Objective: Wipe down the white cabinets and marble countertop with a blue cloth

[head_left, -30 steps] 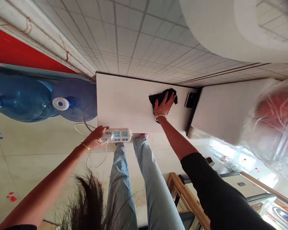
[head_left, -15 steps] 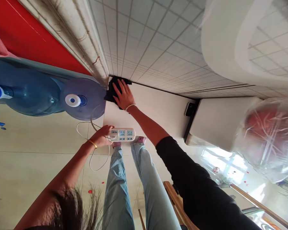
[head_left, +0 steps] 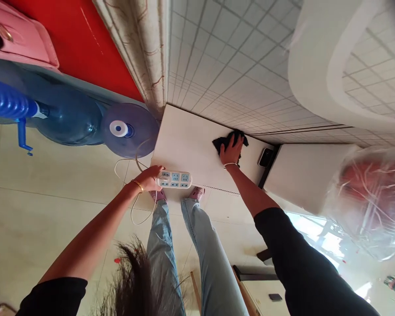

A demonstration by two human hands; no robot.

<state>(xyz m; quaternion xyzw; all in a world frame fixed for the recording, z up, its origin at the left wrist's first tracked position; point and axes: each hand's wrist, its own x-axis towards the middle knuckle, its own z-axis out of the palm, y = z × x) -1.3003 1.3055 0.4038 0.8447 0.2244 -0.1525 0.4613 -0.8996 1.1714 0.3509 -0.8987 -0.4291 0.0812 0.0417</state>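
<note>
My left hand [head_left: 150, 177] grips the left end of a white power strip [head_left: 180, 179], its sockets facing up, at the near edge of a white flat-topped cabinet [head_left: 187, 136]. A white cord [head_left: 144, 223] loops below that hand. Farther right, my right hand [head_left: 232, 152] presses a crumpled black cloth [head_left: 220, 143] onto the white top, fingers spread over it. Close to the cloth, toward the right end of the top, is a small black-faced device [head_left: 265, 157].
Large blue water bottles [head_left: 70, 123] stand at the left, one with a blue hand pump [head_left: 9, 100]. A pink bag [head_left: 29, 41] rests on a red surface [head_left: 95, 48]. A tiled wall [head_left: 213, 66] runs behind the cabinet. At right, a plastic-wrapped red item [head_left: 368, 180] adjoins a white block [head_left: 309, 166].
My right hand has moved the black cloth from the left end of the white top to its right part. My left hand still holds the power strip. The view has shifted a little.
</note>
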